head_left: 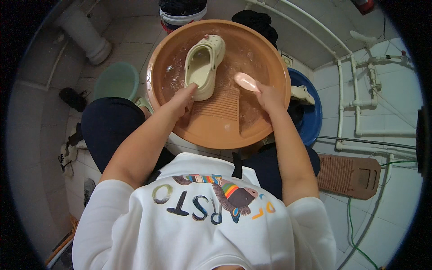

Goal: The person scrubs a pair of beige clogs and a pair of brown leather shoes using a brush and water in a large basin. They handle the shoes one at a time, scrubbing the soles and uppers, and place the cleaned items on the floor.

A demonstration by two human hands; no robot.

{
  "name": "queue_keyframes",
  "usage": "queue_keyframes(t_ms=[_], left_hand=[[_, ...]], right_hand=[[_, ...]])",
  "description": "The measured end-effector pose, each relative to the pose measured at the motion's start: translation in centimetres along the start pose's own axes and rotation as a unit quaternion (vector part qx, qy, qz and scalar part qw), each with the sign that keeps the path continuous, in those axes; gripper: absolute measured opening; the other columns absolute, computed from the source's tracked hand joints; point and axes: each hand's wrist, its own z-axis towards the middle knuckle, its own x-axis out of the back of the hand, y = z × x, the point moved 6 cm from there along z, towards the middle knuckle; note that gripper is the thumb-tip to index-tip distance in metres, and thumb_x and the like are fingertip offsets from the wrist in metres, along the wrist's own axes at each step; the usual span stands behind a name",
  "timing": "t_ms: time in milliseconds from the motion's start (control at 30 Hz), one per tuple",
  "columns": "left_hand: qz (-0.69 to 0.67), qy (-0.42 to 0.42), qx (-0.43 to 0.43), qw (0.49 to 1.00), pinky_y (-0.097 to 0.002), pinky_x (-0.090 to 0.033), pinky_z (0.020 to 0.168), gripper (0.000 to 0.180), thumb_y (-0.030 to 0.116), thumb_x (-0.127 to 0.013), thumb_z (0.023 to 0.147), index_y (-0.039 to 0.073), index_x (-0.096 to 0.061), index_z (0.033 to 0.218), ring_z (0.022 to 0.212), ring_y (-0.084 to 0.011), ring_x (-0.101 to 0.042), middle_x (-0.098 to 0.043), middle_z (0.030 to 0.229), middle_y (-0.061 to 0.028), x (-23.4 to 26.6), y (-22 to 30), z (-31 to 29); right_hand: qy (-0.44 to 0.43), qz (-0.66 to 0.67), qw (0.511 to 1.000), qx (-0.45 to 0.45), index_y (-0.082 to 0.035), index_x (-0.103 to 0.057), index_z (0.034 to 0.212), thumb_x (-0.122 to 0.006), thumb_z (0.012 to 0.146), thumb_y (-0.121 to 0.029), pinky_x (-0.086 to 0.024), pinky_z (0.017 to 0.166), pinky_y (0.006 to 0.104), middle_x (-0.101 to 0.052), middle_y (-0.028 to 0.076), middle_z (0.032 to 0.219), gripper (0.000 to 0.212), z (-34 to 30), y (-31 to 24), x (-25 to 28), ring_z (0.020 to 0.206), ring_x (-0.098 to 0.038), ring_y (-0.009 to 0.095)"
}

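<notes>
A cream clog point(204, 67) with holes in its upper is held over the large orange-brown basin point(207, 138), its toe pointing away from me. My left hand point(183, 98) grips its heel, thumb at the rim. Across from it, my right hand point(271, 96) is closed round the end of a pale pink, oval-headed brush point(245, 81); no bristles show from above. A gap lies between brush and clog. Shallow water covers the basin's bottom, and a ribbed washboard area point(217, 110) is moulded into its near side.
Right of the basin, a blue tub point(316, 121) holds another cream clog point(303, 95) and something dark. A pale green basin point(132, 76) stands left. A brown washboard point(344, 176) lies at right by white pipes point(340, 90) and a green hose point(355, 245). Behind is a bucket point(184, 19).
</notes>
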Motion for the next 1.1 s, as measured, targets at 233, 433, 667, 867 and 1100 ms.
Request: queue_keyframes(t_ms=[233,433,667,867,1100], left_hand=[[-0.079,0.080,-0.147,0.983,-0.0414,-0.045,0.076,0.057,0.017,-0.065,0.066,-0.003,-0.044,0.115,0.096,-0.0281,-0.053,-0.054,0.105,-0.0168,1.7,2.0,-0.5],[0.199,0.233,-0.357,0.882,-0.0368,-0.043,0.087,0.075,0.014,-0.069,0.058,0.001,-0.036,0.123,0.102,-0.0323,-0.051,-0.049,0.110,-0.0210,2.4,4.0,-0.9],[0.357,0.161,-0.433,0.811,-0.0392,-0.039,0.093,0.082,0.016,-0.073,0.057,0.009,-0.033,0.128,0.111,-0.0368,-0.041,-0.039,0.120,-0.0199,-1.7,3.3,-4.3],[0.404,0.155,-0.405,0.806,-0.0398,-0.038,0.094,0.085,0.016,-0.075,0.057,0.011,-0.032,0.130,0.112,-0.0363,-0.041,-0.038,0.120,-0.0190,-2.4,3.6,-4.7],[0.316,0.155,-0.445,0.824,-0.0364,-0.035,0.097,0.086,0.020,-0.079,0.056,0.006,-0.034,0.127,0.114,-0.0330,-0.041,-0.039,0.122,-0.0188,-0.4,3.3,-3.7]], right_hand=[[-0.096,-0.122,0.984,-0.087,-0.006,-0.060,0.105,-0.041,0.086,-0.019,-0.049,0.073,0.0450,-0.062,0.021,0.096,0.030,-0.1,0.7,-6.1,0.091,-0.060,0.036],[0.008,0.294,0.952,-0.086,-0.005,-0.051,0.121,-0.051,0.085,-0.025,-0.043,0.087,0.0354,-0.056,0.022,0.113,0.041,2.5,5.6,-6.2,0.102,-0.056,0.031],[0.025,0.206,0.977,0.050,-0.025,-0.055,0.119,-0.055,0.084,-0.033,-0.045,0.083,0.0366,-0.059,0.018,0.106,0.036,-2.2,-9.4,5.1,0.097,-0.057,0.033],[0.083,0.164,0.973,-0.142,-0.013,-0.054,0.117,-0.049,0.086,-0.028,-0.045,0.080,0.0437,-0.058,0.020,0.106,0.035,1.6,2.3,1.1,0.095,-0.057,0.036],[-0.128,-0.004,0.979,-0.157,-0.003,-0.051,0.115,-0.047,0.084,-0.019,-0.044,0.083,0.0423,-0.058,0.022,0.106,0.035,0.8,2.3,-3.3,0.098,-0.056,0.038]])
